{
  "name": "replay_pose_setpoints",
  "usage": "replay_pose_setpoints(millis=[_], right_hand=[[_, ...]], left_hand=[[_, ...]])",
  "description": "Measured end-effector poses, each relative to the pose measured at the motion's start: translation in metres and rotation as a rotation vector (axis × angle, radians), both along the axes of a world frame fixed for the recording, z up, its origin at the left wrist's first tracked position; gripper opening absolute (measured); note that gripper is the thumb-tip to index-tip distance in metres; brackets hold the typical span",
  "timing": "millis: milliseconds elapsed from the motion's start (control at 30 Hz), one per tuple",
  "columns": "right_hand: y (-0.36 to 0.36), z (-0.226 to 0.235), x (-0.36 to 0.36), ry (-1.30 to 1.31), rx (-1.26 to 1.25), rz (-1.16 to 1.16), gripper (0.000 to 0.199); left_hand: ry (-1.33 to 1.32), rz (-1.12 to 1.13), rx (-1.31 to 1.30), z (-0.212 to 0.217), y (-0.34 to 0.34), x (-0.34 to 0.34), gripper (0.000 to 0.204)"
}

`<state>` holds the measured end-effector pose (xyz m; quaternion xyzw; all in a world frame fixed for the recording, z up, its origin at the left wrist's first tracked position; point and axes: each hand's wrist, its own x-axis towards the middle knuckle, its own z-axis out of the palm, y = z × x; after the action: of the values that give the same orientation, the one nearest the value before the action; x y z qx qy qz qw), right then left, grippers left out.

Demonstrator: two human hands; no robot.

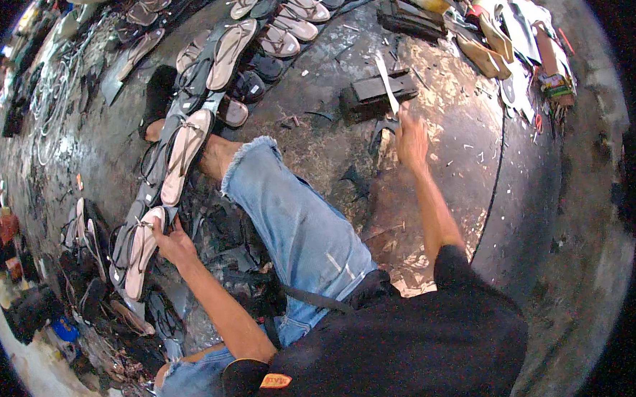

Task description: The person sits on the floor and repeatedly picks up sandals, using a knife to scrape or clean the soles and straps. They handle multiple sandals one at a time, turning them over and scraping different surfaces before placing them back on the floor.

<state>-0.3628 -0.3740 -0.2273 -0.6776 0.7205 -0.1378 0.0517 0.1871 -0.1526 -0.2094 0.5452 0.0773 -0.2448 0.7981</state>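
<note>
My left hand [175, 242] is closed on the edge of a sandal [140, 259] with a pale pink insole and dark thin straps, its thumb on top and its fingers at the side. That sandal lies at the near end of a row of similar ones, next to another pale sandal [186, 156]. Out to the right, my right hand [411, 142] grips the near end of a long, flat, pale metal knife [385, 78]. The knife crosses over a dark rectangular block [370, 89] on the floor; whether they touch I cannot tell.
More sandals [296, 21] run in rows toward the far side. Wooden shoe lasts [493, 42] lie at the far right beside a dark curved mat [522, 188]. Another dark block [411, 20] stands farther off. My bent denim-clad leg [290, 207] lies between my hands. Scraps litter the floor.
</note>
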Motion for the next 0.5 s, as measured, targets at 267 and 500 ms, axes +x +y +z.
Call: replay_pose_setpoints(millis=[267, 500], right_hand=[[-0.037, 0.05, 0.0, -0.074, -0.073, -0.075, 0.042], [0.078, 0.024, 0.045, -0.216, 0.06, 0.159, 0.046]], left_hand=[[0.083, -0.029, -0.111, -0.007, -0.011, -0.015, 0.041], [0.141, 0.162, -0.045, 0.015, -0.018, -0.016, 0.048]])
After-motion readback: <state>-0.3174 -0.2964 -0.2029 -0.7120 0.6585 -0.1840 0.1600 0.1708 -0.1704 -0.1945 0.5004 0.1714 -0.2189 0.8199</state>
